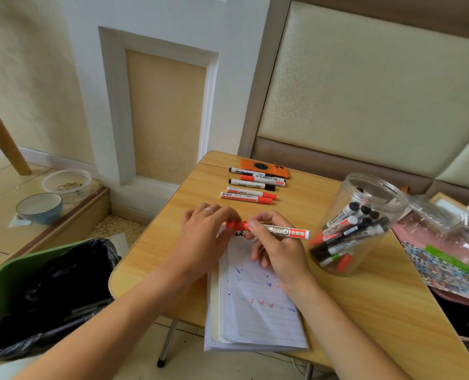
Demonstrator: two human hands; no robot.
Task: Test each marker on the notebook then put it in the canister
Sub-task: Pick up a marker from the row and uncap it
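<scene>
Above the top of the open notebook point(258, 305) I hold a red whiteboard marker point(285, 231) level. My right hand point(276, 246) grips its white barrel. The fingers of my left hand point(204, 233) pinch its red cap point(236, 225), which sits on the marker's left end. The lined page carries several blue and red test ticks. A clear plastic canister point(360, 223) stands tilted to the right of my hands with several markers inside. A row of several more markers point(251, 187) lies at the table's far side.
An orange phone point(265, 167) lies behind the marker row. A green bin with a black liner point(44, 292) stands on the floor at the left. Two bowls point(40, 207) sit on a low ledge. Patterned sheets and a plastic bag point(447, 256) crowd the table's right edge.
</scene>
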